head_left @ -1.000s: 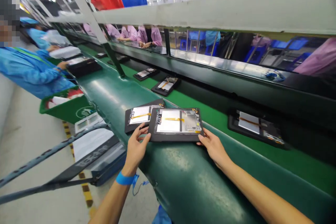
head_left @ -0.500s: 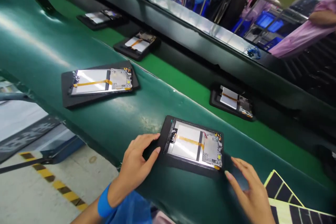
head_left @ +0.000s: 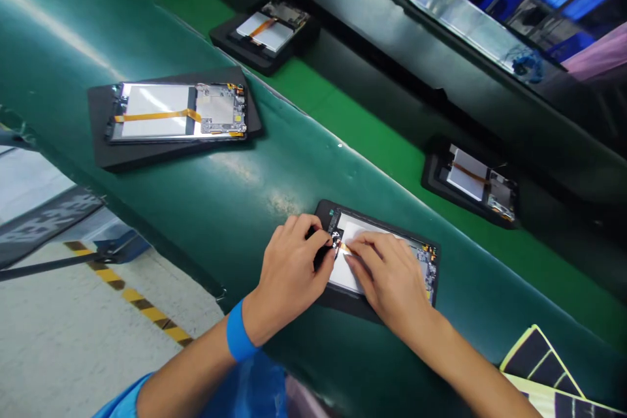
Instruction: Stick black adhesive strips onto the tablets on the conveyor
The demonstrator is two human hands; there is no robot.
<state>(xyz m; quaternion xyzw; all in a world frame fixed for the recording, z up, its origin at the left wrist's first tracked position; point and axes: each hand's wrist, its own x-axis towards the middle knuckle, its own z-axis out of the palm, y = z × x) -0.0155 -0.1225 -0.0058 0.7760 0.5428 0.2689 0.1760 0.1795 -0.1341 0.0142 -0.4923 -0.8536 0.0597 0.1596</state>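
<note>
An open tablet in a black tray (head_left: 425, 255) lies on the dark green bench (head_left: 235, 209) just before me. My left hand (head_left: 292, 274) rests on the tray's left end, fingers curled at the tablet's edge by a small connector. My right hand (head_left: 389, 277) lies over the tablet's white panel, with its fingertips pressed on the orange ribbon cable (head_left: 347, 249) at the left end. Both hands cover most of the tablet.
A second open tablet on a black tray (head_left: 171, 114) lies to the upper left on the bench. More trays (head_left: 470, 179) ride the light green conveyor (head_left: 343, 124) beyond. Striped yellow-black sheets (head_left: 543, 359) sit at lower right. The floor with hazard tape (head_left: 127, 294) lies at left.
The view has dropped closer to the bench. Both hands moved from the tray's ends onto the tablet, meeting at the ribbon cable on its left end.
</note>
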